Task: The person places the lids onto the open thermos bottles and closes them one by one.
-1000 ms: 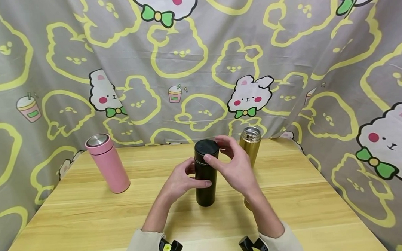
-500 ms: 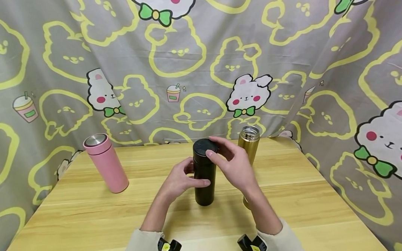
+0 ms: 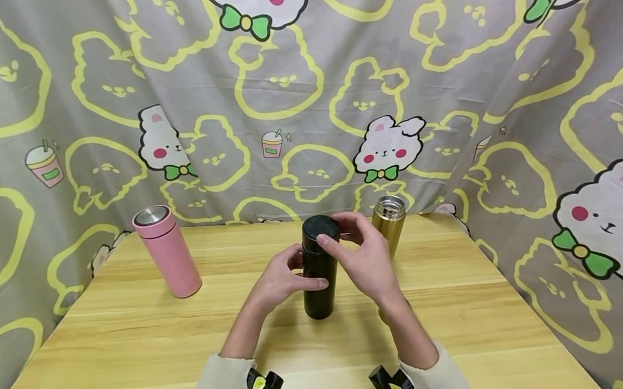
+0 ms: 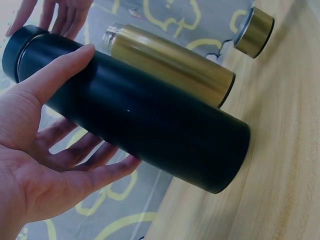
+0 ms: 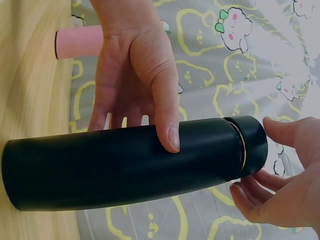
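Two hands engage one black bottle, which is located at the middle of the surface, directly in front of the person. The bottle is upright, with its black lid seated at the top. A thin pale ring shows at the joint between lid and body in the right wrist view.

Left hand: holds the bottle body from the left side. The thumb lies across the near face and the other fingers reach around the far side.

Right hand: pinches the lid. The thumb bears on the near side of the lid; the fingers bear on its far side.

Adjacent items are as follows. A gold bottle stands to the right of the black bottle, behind the right hand, with its metal mouth exposed; the hand hides its lower part in the head view. The gold cap rests on the surface, separate from its bottle. A pink bottle stands well apart on the left, its steel-topped lid fitted.

Both forearms wear light sleeves, each with a small black device at the cuff. A grey curtain with yellow outlined figures and white rabbits hangs behind the surface.
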The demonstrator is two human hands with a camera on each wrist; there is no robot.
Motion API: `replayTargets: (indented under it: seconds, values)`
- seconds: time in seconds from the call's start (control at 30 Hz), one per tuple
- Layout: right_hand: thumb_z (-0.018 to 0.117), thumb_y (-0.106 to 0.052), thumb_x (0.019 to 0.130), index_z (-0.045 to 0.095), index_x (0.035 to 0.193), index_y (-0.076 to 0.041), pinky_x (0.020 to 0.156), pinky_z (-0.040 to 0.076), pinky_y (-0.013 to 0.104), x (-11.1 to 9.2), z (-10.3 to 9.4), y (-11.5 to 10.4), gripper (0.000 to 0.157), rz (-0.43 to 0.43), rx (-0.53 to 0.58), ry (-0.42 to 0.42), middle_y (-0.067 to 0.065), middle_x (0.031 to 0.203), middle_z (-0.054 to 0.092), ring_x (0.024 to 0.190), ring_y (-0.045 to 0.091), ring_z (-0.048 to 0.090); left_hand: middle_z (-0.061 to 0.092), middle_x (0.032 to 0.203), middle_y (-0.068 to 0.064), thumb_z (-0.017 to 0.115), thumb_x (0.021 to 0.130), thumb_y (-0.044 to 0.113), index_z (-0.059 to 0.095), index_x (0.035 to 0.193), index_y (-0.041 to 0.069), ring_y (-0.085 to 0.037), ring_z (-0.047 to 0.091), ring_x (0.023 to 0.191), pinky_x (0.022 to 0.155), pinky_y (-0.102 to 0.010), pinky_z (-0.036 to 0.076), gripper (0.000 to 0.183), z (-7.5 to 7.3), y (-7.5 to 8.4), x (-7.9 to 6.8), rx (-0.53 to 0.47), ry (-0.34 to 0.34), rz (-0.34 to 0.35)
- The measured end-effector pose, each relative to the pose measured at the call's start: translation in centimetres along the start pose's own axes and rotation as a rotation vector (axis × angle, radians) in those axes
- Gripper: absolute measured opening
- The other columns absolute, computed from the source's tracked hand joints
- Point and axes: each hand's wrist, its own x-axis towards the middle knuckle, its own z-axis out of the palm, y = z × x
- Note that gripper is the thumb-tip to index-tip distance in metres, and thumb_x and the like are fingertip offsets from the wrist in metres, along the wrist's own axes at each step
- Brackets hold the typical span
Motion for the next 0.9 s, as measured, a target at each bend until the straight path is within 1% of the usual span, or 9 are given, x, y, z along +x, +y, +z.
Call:
replayTargets:
  seconds: [0.07,0.2,0.27,0.37,0.43,0.57,0.7,0.8,0.9]
  values:
    - [0.078,-0.032,0.091,0.064,0.128,-0.018,0.108,0.048,0.040,0.01,-0.04,0.04,0.043,-0.023,0.011,-0.005,0.002,0.125,0.066,0.117,0.019,0.064,0.070,0.112,-0.002,0.094,0.071,0.031,0.066,0.122,0.024,-0.021,0.064,0.107,0.094,-0.040,0.051,0.058,0.04,0.00,0.01,-0.001,0.002,0.001]
    - [0.068,-0.022,0.099,0.063,0.136,-0.017,0.112,0.045,0.037,0.11,-0.18,0.12,0.038,-0.040,0.083,-0.066,0.006,0.137,0.063,0.129,0.020,0.060,0.070,0.112,-0.003,0.094,0.071,0.029,0.066,0.122,0.023,-0.022,0.064,0.107,0.094,-0.041,0.050,0.059,0.05,0.00,0.02,-0.008,0.007,0.002]
    - [0.066,-0.021,0.100,0.064,0.137,-0.019,0.110,0.047,0.034,0.12,-0.30,0.12,0.037,-0.013,0.099,-0.095,0.003,0.140,0.062,0.129,0.018,0.060,0.070,0.112,-0.003,0.094,0.071,0.028,0.066,0.123,0.023,-0.022,0.064,0.106,0.093,-0.040,0.051,0.059,0.04,-0.01,0.04,-0.008,0.005,0.004]
    - [0.065,-0.023,0.100,0.065,0.136,-0.024,0.103,0.052,0.032,0.08,-0.45,0.08,0.036,0.018,0.080,-0.108,-0.001,0.139,0.063,0.124,0.016,0.063,0.069,0.111,-0.003,0.094,0.071,0.029,0.066,0.123,0.024,-0.022,0.064,0.106,0.092,-0.040,0.051,0.059,0.06,0.02,0.05,-0.007,0.001,0.007]
    - [0.066,-0.023,0.100,0.066,0.135,-0.023,0.102,0.052,0.032,0.07,-0.47,0.03,0.035,0.016,0.081,-0.103,-0.002,0.138,0.064,0.123,0.015,0.064,0.069,0.112,-0.003,0.094,0.071,0.030,0.066,0.122,0.024,-0.021,0.063,0.106,0.092,-0.040,0.051,0.059,0.06,0.02,0.05,-0.006,-0.003,0.007]
    - [0.070,-0.025,0.097,0.067,0.133,-0.021,0.103,0.052,0.036,-0.01,-0.33,0.01,0.036,-0.012,0.085,-0.076,-0.001,0.134,0.066,0.121,0.015,0.065,0.070,0.112,-0.001,0.095,0.070,0.031,0.066,0.120,0.025,-0.021,0.064,0.108,0.093,-0.040,0.051,0.059,0.04,-0.01,0.04,-0.009,-0.004,0.001]
    - [0.076,-0.034,0.092,0.069,0.129,-0.023,0.099,0.054,0.042,-0.13,-0.13,0.04,0.039,-0.015,0.033,-0.020,-0.001,0.126,0.069,0.113,0.016,0.067,0.070,0.113,0.000,0.095,0.069,0.032,0.066,0.120,0.025,-0.021,0.064,0.109,0.094,-0.041,0.052,0.059,0.09,-0.08,0.03,-0.010,-0.002,0.000]
    - [0.079,-0.037,0.089,0.068,0.126,-0.023,0.096,0.054,0.046,-0.13,-0.03,-0.03,0.041,-0.008,-0.005,0.012,-0.002,0.122,0.068,0.110,0.017,0.067,0.070,0.113,0.001,0.095,0.069,0.033,0.066,0.120,0.026,-0.020,0.064,0.109,0.094,-0.041,0.051,0.059,0.04,0.03,0.08,-0.005,-0.002,-0.002]
    - [0.078,-0.037,0.091,0.067,0.127,-0.020,0.098,0.052,0.046,-0.14,0.04,-0.10,0.041,-0.017,-0.024,0.028,-0.001,0.121,0.067,0.110,0.018,0.066,0.070,0.113,0.000,0.095,0.070,0.032,0.066,0.120,0.025,-0.020,0.064,0.109,0.094,-0.040,0.051,0.059,0.02,0.12,0.09,-0.003,-0.003,-0.001]
